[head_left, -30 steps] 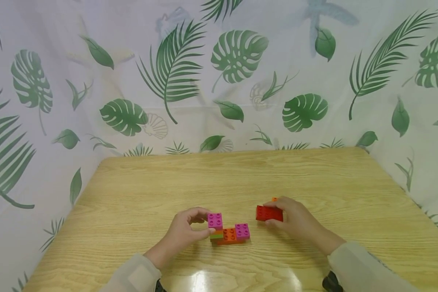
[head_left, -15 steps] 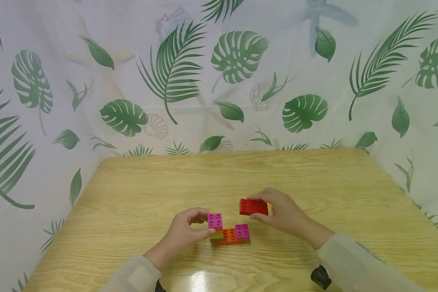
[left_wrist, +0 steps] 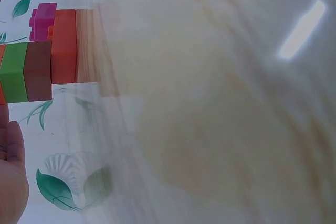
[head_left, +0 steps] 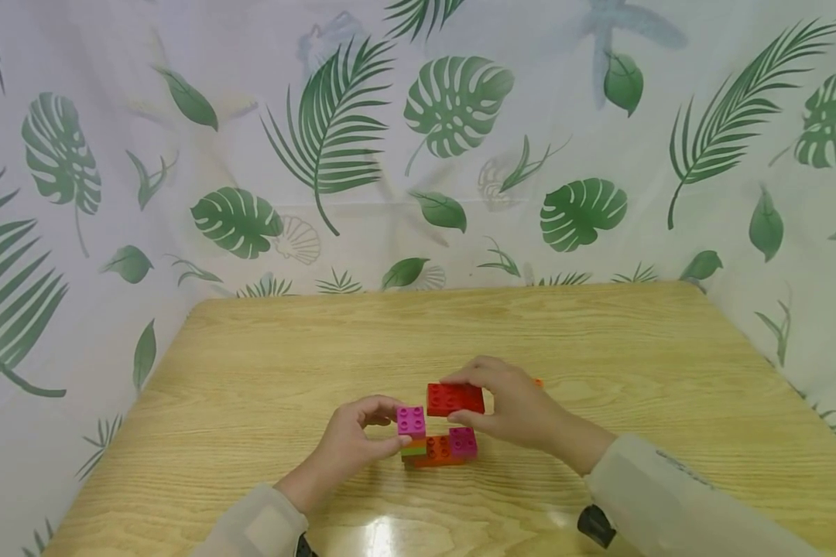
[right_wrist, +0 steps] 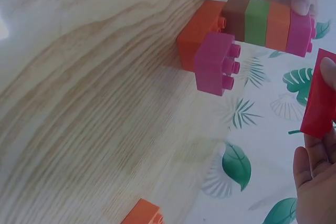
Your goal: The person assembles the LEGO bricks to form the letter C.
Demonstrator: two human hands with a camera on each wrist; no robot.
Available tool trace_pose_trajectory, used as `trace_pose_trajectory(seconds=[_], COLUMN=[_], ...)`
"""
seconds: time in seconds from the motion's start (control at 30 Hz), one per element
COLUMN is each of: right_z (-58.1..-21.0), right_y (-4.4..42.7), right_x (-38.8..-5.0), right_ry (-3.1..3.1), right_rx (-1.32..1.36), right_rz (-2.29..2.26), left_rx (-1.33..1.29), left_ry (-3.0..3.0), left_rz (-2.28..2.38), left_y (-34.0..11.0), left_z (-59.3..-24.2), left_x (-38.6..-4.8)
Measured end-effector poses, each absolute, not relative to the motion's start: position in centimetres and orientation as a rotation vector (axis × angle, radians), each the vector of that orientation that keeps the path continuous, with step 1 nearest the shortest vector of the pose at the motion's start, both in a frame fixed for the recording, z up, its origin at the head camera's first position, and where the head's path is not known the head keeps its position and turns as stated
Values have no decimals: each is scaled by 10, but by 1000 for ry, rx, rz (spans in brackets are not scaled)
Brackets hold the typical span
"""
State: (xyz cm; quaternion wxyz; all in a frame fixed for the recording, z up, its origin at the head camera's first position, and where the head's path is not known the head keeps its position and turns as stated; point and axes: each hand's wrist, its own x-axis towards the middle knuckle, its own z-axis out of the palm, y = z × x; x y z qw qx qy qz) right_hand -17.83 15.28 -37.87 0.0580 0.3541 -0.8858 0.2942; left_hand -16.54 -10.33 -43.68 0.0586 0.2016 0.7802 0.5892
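A toy brick build stands on the table, its long orange-red base brick (head_left: 437, 449) lowest. At the base's left end rises a column: brown brick (right_wrist: 236, 17), green brick (right_wrist: 256, 22), orange brick (right_wrist: 277, 24), pink brick (right_wrist: 300, 34) on top. Another pink brick (head_left: 464, 442) sits on the base's right end. My left hand (head_left: 355, 433) holds the column near its top, thumb in front and fingers behind. Above and behind the base, my right hand (head_left: 515, 406) pinches a red brick (head_left: 442, 398) with studs up, apart from the build.
A loose orange brick (right_wrist: 142, 213) lies on the wooden table (head_left: 265, 348), mostly hidden behind the right hand in the head view. Behind the table hangs a white leaf-print cloth (head_left: 362, 255).
My right hand has carried the red brick leftward, from beside the build to over its back. The left hand has kept its hold on the column.
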Motion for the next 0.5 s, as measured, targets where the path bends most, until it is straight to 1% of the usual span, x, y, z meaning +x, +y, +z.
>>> trace_pose_trajectory(seconds=[0.3, 0.5], right_z=[-376, -376], right_y=[141, 135], right_x=[-175, -176], right_ry=[-2645, -2671], right_rx=[1176, 1200], right_rz=[928, 903], left_rx=[633, 641], left_ry=[2369, 2382], left_rz=[1784, 1774], left_y=[-103, -102], left_z=[-437, -437], left_x=[-166, -166])
